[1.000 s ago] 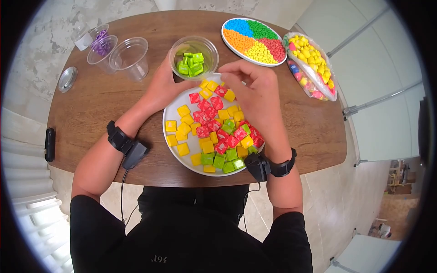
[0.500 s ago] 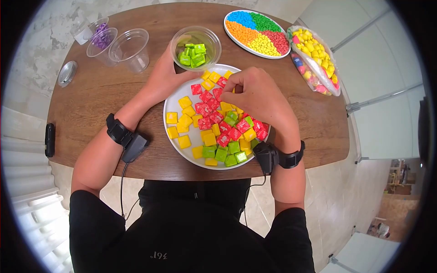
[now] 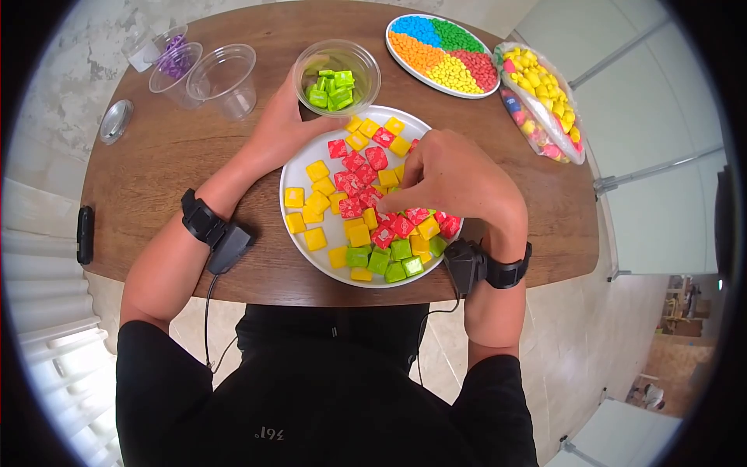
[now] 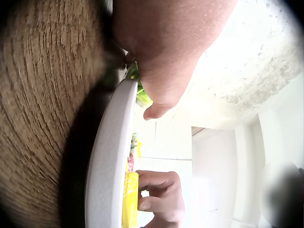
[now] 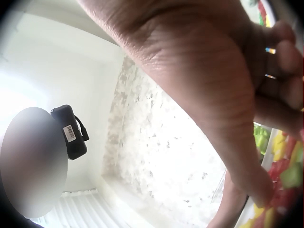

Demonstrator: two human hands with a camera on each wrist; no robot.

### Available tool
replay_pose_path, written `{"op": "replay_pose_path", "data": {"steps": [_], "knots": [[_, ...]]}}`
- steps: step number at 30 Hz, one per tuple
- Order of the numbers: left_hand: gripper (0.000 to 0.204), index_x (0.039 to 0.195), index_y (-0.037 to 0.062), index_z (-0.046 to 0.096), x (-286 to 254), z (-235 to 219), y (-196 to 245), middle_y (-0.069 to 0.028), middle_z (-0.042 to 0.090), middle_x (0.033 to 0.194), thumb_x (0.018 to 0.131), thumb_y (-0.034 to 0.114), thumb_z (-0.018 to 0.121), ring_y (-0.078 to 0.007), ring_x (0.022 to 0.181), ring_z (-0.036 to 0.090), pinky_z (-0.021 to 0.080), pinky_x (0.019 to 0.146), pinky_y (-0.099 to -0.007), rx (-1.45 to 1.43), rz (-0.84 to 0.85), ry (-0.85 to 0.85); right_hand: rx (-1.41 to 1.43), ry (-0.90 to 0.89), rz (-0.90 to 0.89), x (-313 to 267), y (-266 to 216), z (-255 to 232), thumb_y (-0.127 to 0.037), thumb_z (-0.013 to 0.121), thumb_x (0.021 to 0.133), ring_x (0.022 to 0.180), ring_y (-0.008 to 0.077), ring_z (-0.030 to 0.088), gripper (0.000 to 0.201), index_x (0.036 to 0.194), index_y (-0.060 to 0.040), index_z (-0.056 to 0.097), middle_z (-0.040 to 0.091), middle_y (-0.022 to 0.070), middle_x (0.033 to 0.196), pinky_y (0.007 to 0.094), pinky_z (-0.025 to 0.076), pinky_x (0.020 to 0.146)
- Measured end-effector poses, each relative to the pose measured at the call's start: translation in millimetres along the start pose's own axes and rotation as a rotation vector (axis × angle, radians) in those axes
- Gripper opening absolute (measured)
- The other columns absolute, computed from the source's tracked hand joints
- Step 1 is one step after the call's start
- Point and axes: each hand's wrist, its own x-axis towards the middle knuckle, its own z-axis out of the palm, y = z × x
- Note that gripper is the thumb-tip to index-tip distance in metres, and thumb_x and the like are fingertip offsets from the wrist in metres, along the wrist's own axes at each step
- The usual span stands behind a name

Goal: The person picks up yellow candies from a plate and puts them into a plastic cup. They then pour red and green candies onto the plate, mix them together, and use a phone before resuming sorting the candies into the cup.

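My left hand [image 3: 274, 132] grips a clear plastic cup [image 3: 364, 84] by its side, at the far edge of the white plate [image 3: 333, 233]. Inside the cup lie several green wrapped candies [image 3: 333, 92]. Over the right half of the plate, my right hand [image 3: 467, 175] reaches down with bent fingers, thumb and fingertips low among the candies. Red candies [image 3: 354, 177], yellow candies [image 3: 315, 204] and green candies [image 3: 379, 261] are spread across the plate. In the right wrist view, the thumb [image 5: 259, 187] stands apart from the fingers, near a green candy [image 5: 290, 175].
Clear cups [image 3: 233, 86] stand at the back left, one holding purple pieces [image 3: 175, 66]. A round silver lid [image 3: 117, 121] lies left of them. At the back right are a plate of color-sorted small candies [image 3: 424, 56] and a bag of yellow and pink pieces [image 3: 542, 105].
My right hand has moved from beside the cup back toward me and down over the right side of the plate. The left hand still holds the cup in nearly the same place.
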Motion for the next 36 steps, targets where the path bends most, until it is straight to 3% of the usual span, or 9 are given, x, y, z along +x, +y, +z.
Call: {"op": "replay_pose_path", "data": {"steps": [2, 6, 9, 14, 20, 29, 33, 35, 36], "knots": [[0.088, 0.152, 0.0020, 0.042, 0.0, 0.2, -1.9, -0.0165, 0.058, 0.144, 0.081, 0.021, 0.089, -0.0265, 0.136, 0.055, 0.043, 0.116, -0.0400, -0.009, 0.003, 0.001, -0.044, -0.013, -0.006, -0.2, -2.2, 0.8, -0.036, 0.091, 0.072, 0.053, 0.0220, 0.059, 0.043, 0.069, 0.0030, 0.073, 0.066, 0.0117, 0.060, 0.0353, 0.045, 0.053], [0.088, 0.152, 0.0020, 0.042, 0.4, 0.3, -3.6, -0.0166, 0.058, 0.144, 0.081, 0.021, 0.089, -0.0265, 0.135, 0.055, 0.043, 0.116, -0.0398, -0.003, -0.005, 0.000, -0.014, -0.031, -0.060, 0.4, -6.5, 1.3, -0.033, 0.091, 0.071, 0.054, 0.0208, 0.060, 0.039, 0.068, 0.0009, 0.072, 0.067, 0.0099, 0.061, 0.0346, 0.047, 0.055], [0.088, 0.152, 0.0024, 0.042, 0.5, 0.4, -3.9, -0.0166, 0.058, 0.144, 0.081, 0.022, 0.089, -0.0265, 0.135, 0.055, 0.043, 0.116, -0.0398, -0.007, -0.005, 0.001, 0.070, -0.088, -0.097, 3.7, -5.2, 7.5, -0.035, 0.088, 0.069, 0.064, 0.0278, 0.064, 0.039, 0.069, -0.0005, 0.070, 0.065, 0.0148, 0.066, 0.0394, 0.049, 0.061], [0.088, 0.152, 0.0024, 0.042, 0.2, -0.1, -1.5, -0.0164, 0.058, 0.144, 0.081, 0.021, 0.089, -0.0262, 0.135, 0.055, 0.043, 0.116, -0.0400, 0.000, -0.022, 0.000, 0.132, -0.024, -0.188, 6.0, -3.4, 13.4, -0.030, 0.086, 0.072, 0.062, 0.0256, 0.063, 0.035, 0.070, -0.0004, 0.068, 0.065, 0.0138, 0.066, 0.0383, 0.049, 0.061], [0.087, 0.153, 0.0017, 0.041, 0.4, -0.8, 0.8, -0.0162, 0.058, 0.144, 0.082, 0.019, 0.088, -0.0256, 0.136, 0.055, 0.042, 0.116, -0.0400, -0.019, -0.007, -0.016, 0.335, 0.108, -0.123, 9.1, -2.1, 11.7, -0.018, 0.085, 0.071, 0.057, 0.0242, 0.060, 0.027, 0.072, 0.0015, 0.067, 0.064, 0.0134, 0.063, 0.0366, 0.048, 0.057], [0.088, 0.153, 0.0017, 0.041, 1.6, -0.6, -3.6, -0.0172, 0.058, 0.143, 0.081, 0.020, 0.089, -0.0255, 0.135, 0.055, 0.043, 0.116, -0.0400, 0.001, -0.010, -0.004, 0.188, 0.077, -0.240, 11.6, 3.4, 10.3, -0.016, 0.084, 0.069, 0.059, 0.0212, 0.059, 0.027, 0.068, 0.0005, 0.063, 0.061, 0.0102, 0.063, 0.0359, 0.047, 0.057], [0.088, 0.152, 0.0014, 0.042, 2.4, -1.2, -5.8, -0.0174, 0.058, 0.143, 0.080, 0.020, 0.089, -0.0255, 0.135, 0.055, 0.043, 0.115, -0.0398, 0.015, -0.011, -0.008, 0.266, 0.015, -0.231, 9.3, 5.0, 8.2, -0.017, 0.085, 0.069, 0.059, 0.0202, 0.059, 0.027, 0.069, 0.0001, 0.064, 0.062, 0.0089, 0.063, 0.0349, 0.046, 0.057], [0.088, 0.152, 0.0013, 0.042, 2.7, 0.2, -5.5, -0.0173, 0.058, 0.143, 0.081, 0.020, 0.089, -0.0254, 0.135, 0.055, 0.044, 0.115, -0.0397, 0.026, 0.004, -0.014, 0.328, 0.034, -0.278, 10.8, 6.1, 7.4, -0.013, 0.088, 0.076, 0.056, 0.0075, 0.049, 0.031, 0.071, -0.0022, 0.060, 0.058, 0.0003, 0.062, 0.0265, 0.039, 0.053], [0.088, 0.152, 0.0010, 0.042, 3.0, 0.1, -4.0, -0.0170, 0.058, 0.143, 0.081, 0.019, 0.089, -0.0251, 0.135, 0.055, 0.044, 0.115, -0.0394, 0.000, -0.003, -0.016, 0.343, 0.034, -0.287, 13.5, 7.2, 8.4, -0.013, 0.088, 0.076, 0.056, 0.0075, 0.049, 0.031, 0.071, -0.0022, 0.060, 0.058, 0.0003, 0.062, 0.0265, 0.039, 0.053]]}}
